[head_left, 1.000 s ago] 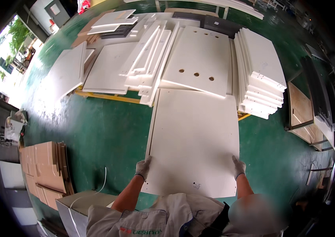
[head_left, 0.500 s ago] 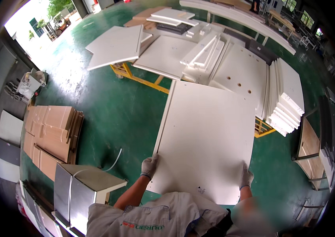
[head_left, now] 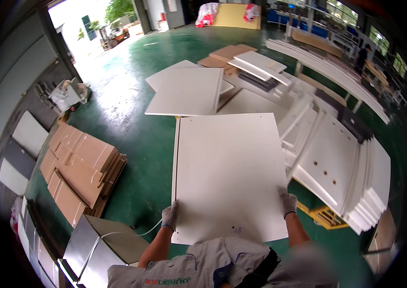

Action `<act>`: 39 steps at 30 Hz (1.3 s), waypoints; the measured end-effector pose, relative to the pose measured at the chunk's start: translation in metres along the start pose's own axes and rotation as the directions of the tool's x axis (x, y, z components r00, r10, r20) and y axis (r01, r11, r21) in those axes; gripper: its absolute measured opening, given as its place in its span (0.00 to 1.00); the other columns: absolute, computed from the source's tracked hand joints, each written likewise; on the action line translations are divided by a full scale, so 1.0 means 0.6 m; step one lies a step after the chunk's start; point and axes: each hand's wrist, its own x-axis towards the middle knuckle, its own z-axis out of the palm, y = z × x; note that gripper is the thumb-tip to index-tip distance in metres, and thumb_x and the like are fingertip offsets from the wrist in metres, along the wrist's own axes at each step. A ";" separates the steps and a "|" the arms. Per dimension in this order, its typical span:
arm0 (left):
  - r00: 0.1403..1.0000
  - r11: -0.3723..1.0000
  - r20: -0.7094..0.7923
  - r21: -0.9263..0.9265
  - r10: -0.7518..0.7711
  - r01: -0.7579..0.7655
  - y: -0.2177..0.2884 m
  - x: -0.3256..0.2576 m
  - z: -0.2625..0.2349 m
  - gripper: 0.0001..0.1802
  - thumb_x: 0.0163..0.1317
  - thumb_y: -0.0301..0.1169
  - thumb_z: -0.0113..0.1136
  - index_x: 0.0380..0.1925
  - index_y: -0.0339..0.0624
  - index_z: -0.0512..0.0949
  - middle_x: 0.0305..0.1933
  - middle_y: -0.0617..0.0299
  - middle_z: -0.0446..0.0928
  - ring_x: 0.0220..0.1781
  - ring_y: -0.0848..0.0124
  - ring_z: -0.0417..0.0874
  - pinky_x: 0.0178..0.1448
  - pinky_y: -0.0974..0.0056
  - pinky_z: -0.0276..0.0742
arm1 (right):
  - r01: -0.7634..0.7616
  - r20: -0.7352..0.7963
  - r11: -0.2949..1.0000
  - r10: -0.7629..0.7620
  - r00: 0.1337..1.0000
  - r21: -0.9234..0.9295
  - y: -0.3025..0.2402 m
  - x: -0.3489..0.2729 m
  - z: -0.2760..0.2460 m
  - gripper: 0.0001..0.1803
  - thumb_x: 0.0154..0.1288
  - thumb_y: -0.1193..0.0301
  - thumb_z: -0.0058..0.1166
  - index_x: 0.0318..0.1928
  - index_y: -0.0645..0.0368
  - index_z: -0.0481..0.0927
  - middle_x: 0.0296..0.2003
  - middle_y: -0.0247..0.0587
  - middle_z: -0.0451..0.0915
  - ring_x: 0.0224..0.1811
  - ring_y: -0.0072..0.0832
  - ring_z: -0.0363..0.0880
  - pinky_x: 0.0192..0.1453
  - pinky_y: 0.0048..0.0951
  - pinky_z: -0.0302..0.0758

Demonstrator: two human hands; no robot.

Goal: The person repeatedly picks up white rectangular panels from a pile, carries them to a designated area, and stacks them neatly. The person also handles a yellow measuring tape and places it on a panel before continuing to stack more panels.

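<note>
While both hands grip its side edges, a large white board lies roughly flat in front of the person's jacket, above the green floor. I judge the step in hand to be supporting and steering this board. The next move seems to call for both hands to work together, keeping it level and its far corners clear of the loose boards ahead and the yellow trolley to the right. In this view the far edge overlaps the piled boards; whether it touches them I cannot tell.

The left hand, in a pale glove, clasps the left edge near the close corner, its thumb side pointing up and away. The right hand, gloved too, pinches the opposite edge slightly farther forward. On both sides the fingers underneath are hidden, so I cannot tell how far they curl below the board. The two forearms come up from beside the jacket, the left forearm slanting outward and the right forearm leaning inward toward the board. The near edge sits close to the jacket; contact is unclear.
</note>
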 end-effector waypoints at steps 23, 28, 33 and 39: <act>0.965 0.961 -0.115 0.172 0.238 -0.216 0.459 0.930 -0.113 0.22 0.71 0.45 0.61 0.32 0.33 0.84 0.23 0.64 0.80 0.28 0.74 0.79 0.36 0.64 0.75 | 0.106 0.161 0.981 -0.080 0.984 -0.160 -0.554 0.360 0.749 0.35 0.58 0.53 0.71 0.55 0.70 0.81 0.47 0.57 0.88 0.49 0.43 0.88 0.56 0.39 0.81; 0.963 0.907 -0.024 0.344 0.268 -0.244 0.578 1.116 -0.077 0.22 0.72 0.46 0.59 0.40 0.34 0.84 0.29 0.61 0.83 0.31 0.72 0.80 0.39 0.64 0.77 | 0.024 0.118 0.978 0.001 0.993 -0.207 -0.706 0.467 0.836 0.34 0.60 0.52 0.69 0.54 0.70 0.81 0.46 0.59 0.87 0.52 0.52 0.86 0.60 0.44 0.79; 0.820 0.659 -0.127 0.668 0.557 -0.344 0.508 1.199 -0.036 0.25 0.74 0.50 0.57 0.51 0.38 0.82 0.36 0.62 0.83 0.33 0.70 0.82 0.40 0.61 0.79 | 0.048 -0.144 0.889 -0.127 0.982 -0.454 -0.651 0.471 0.900 0.32 0.64 0.53 0.67 0.57 0.67 0.81 0.47 0.55 0.87 0.50 0.48 0.85 0.57 0.43 0.80; 0.953 0.890 0.075 -0.342 -0.292 0.300 0.546 1.225 -0.018 0.22 0.77 0.53 0.51 0.45 0.47 0.80 0.33 0.67 0.78 0.31 0.73 0.80 0.31 0.63 0.78 | -0.234 -0.209 0.768 0.429 0.879 0.596 -0.517 0.482 0.970 0.18 0.78 0.63 0.56 0.55 0.66 0.84 0.47 0.39 0.86 0.49 0.27 0.83 0.55 0.31 0.78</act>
